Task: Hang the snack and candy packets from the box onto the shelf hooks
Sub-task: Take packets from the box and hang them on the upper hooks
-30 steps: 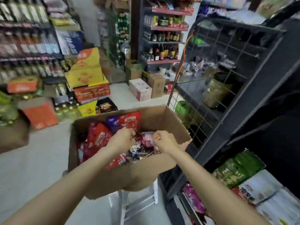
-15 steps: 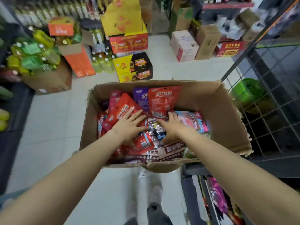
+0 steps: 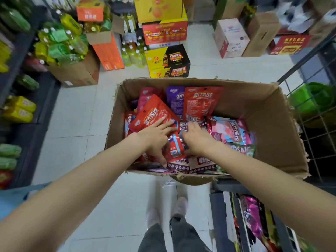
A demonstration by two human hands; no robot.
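An open cardboard box (image 3: 272, 128) stands in front of me, filled with several snack and candy packets. An upright red packet (image 3: 201, 102) and a purple packet (image 3: 175, 100) lean at the back, and a pink and blue packet (image 3: 229, 131) lies to the right. My left hand (image 3: 154, 139) is spread with straight fingers resting on a tilted red packet (image 3: 149, 115). My right hand (image 3: 196, 140) reaches into the middle of the pile with bent fingers whose tips are hidden. A small red packet (image 3: 174, 148) sits between the two hands.
A dark wire grid rack (image 3: 320, 128) stands right of the box, with a green container (image 3: 309, 99) behind it. Hung packets (image 3: 252, 215) show at lower right. Drink cartons (image 3: 167, 60) and bottles (image 3: 60, 46) crowd the floor ahead and left. My feet (image 3: 163, 213) stand on white tiles.
My view has tilted down from the shelves onto the box. Both hands went from the box's near edge into the packets, and the right hand's fingers have since bent into the pile.
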